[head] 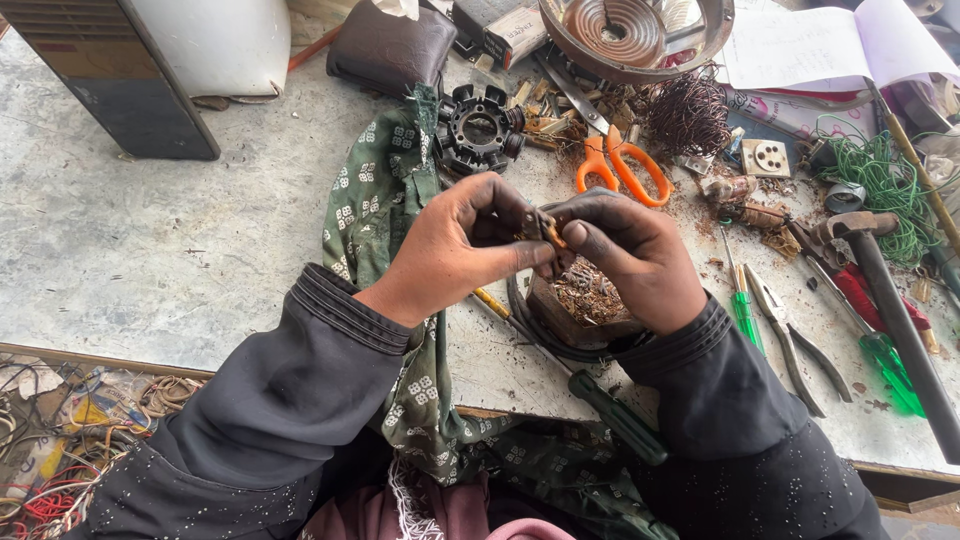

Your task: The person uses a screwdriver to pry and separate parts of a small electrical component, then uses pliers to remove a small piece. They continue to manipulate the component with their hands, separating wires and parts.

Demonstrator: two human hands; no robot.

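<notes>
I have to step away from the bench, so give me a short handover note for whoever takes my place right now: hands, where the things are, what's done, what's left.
Left hand: fingertips pinched on a small brownish part, held above the bench.
Right hand: fingertips on the same part from the other side.
Below the hands: a round dark housing with coppery scraps inside, standing on the grey bench.
Nearby: black stator core behind the hands, orange scissors, a wire tangle, pliers, green screwdrivers and a hammer to the right.
Done: cannot tell beyond scraps in the housing.
Left: the small part is still in hand, not set down.
</notes>
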